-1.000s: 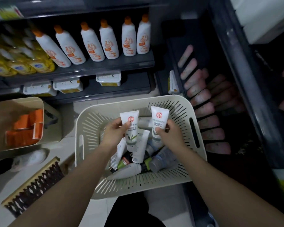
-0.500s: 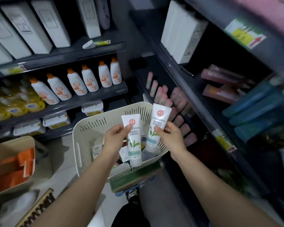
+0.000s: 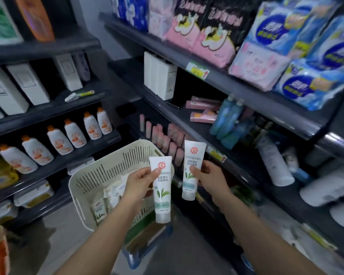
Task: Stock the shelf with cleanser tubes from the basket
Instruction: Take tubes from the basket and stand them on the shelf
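Hands both hold cleanser tubes above basket [image 3: 99,175]. Left hand [image 3: 139,183] pinches left tube [image 3: 162,191] near crimped top, thumb on front, cap hanging down over basket's near wall. Right hand [image 3: 209,179] grips right tube [image 3: 192,169] mid-body, cap down, near dark shelf edge [image 3: 236,171]. Spare tubes [image 3: 99,210] lie inside basket. Blue bottles [image 3: 226,120] stand on shelf beyond.

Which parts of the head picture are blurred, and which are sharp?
Head view, centre: the left tube in the left hand and the right tube in the right hand are sharp, red logos clear. Head view, upper right: the blue packs are smeared by motion blur. Head view: dim light, shelf edges bent by the wide lens.
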